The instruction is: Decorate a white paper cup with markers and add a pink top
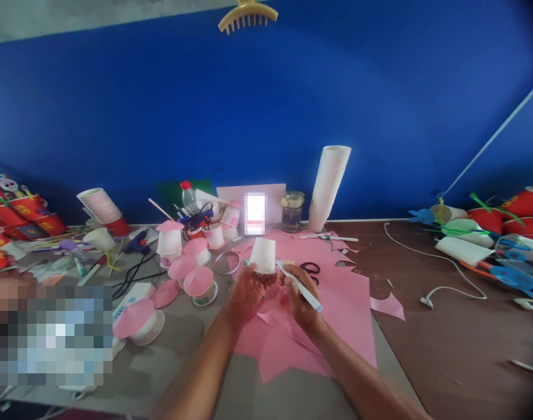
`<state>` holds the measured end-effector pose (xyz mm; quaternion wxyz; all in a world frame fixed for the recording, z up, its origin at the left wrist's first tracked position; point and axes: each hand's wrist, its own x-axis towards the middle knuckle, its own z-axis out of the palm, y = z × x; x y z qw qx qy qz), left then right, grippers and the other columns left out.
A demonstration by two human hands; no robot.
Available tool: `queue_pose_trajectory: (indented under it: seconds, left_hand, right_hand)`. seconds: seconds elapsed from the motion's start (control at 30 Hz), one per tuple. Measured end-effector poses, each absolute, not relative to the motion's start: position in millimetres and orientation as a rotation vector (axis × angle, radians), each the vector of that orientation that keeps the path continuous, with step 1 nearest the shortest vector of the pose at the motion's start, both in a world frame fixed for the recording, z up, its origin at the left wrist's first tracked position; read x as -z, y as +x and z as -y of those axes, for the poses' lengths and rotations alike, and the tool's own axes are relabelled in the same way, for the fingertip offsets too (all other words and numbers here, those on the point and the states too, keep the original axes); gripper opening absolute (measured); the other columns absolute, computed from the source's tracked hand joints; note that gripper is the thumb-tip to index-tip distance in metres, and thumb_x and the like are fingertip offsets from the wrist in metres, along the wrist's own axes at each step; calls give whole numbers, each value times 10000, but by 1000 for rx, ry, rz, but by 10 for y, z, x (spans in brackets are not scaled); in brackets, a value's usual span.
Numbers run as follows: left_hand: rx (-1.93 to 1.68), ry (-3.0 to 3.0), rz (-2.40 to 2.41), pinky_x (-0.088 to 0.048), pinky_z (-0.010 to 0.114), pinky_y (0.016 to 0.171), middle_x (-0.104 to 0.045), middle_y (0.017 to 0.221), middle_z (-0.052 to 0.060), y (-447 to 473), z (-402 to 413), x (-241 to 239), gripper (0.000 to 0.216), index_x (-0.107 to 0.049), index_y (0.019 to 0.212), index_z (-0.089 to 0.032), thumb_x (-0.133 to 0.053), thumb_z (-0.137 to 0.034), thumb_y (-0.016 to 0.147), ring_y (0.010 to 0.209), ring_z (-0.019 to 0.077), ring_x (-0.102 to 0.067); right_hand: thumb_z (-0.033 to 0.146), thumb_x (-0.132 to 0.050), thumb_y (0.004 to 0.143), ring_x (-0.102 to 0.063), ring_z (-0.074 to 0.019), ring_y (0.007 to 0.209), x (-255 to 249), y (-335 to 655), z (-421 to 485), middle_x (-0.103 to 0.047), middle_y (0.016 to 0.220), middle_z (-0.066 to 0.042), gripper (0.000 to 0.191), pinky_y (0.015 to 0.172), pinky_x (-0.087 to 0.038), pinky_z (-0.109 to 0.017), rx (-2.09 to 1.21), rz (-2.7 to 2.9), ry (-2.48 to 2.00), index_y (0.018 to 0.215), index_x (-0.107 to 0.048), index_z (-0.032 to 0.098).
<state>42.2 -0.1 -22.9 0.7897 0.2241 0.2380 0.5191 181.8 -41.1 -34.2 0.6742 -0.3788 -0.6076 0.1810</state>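
A white paper cup (263,255) is held upside down in my left hand (248,291), whose fingers wrap its lower edge. In my right hand (302,298) is a white marker with a pale blue end (308,293), its tip close to the cup's right side. I cannot tell whether the tip touches the cup. Pink paper (345,315) with cut edges and loose scraps lies beneath both hands. Black-handled scissors (310,272) rest on it just beyond my right hand. Several small cups with pink paper tops (198,282) stand to the left.
At the back stand a leaning stack of white paper cups (330,186), a glass jar (292,213) and a blurred bright screen. A white power strip (133,300) and cables lie left. Earphones (427,301) and red cup crafts (526,213) are at right. Another person's hand (8,297) shows at far left.
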Motion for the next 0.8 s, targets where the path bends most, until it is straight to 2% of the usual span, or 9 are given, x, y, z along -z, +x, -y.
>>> queue_pose_trajectory:
  seconds: [0.1,0.27,0.37,0.53,0.8]
  left_hand:
    - [-1130,455,-548,-537,343,813,-752,834,64,436,-2,228,212,-670,965,-145,-683,-305,826,774,208,-708]
    - [-1149,436,-573,-516,321,791,-750,846,42,463,9,221,350,-630,1157,-153,-670,-286,836,753,190,-699]
    - [-1167,427,-555,-509,308,784,-743,821,28,472,11,233,393,-611,1199,-151,-675,-270,830,736,179,-695]
    - [-1171,407,-544,-519,309,770,-742,816,32,472,-10,272,355,-633,1106,-151,-712,-295,792,734,182,-698]
    - [-1102,465,-517,-539,359,836,-765,839,73,428,-6,235,232,-677,968,-130,-691,-300,810,808,223,-722]
  right_hand:
    - [270,-524,969,-688,-195,806,337,1800,421,-708,926,-74,173,711,-568,-339,-371,1379,-848,1098,-623,212]
    - [233,-529,955,-691,-203,827,312,1784,440,-711,913,-67,174,739,-565,-340,-298,1432,-860,1084,-644,223]
    - [221,-515,957,-686,-192,784,287,1777,460,-713,895,-59,194,714,-560,-326,-288,1464,-854,1102,-644,229]
    - [232,-519,955,-688,-199,778,265,1771,488,-718,901,-67,196,687,-549,-327,-286,1496,-806,1112,-636,229]
    - [293,-490,983,-672,-193,784,341,1820,414,-697,871,-64,191,693,-546,-331,-345,1355,-913,1079,-630,203]
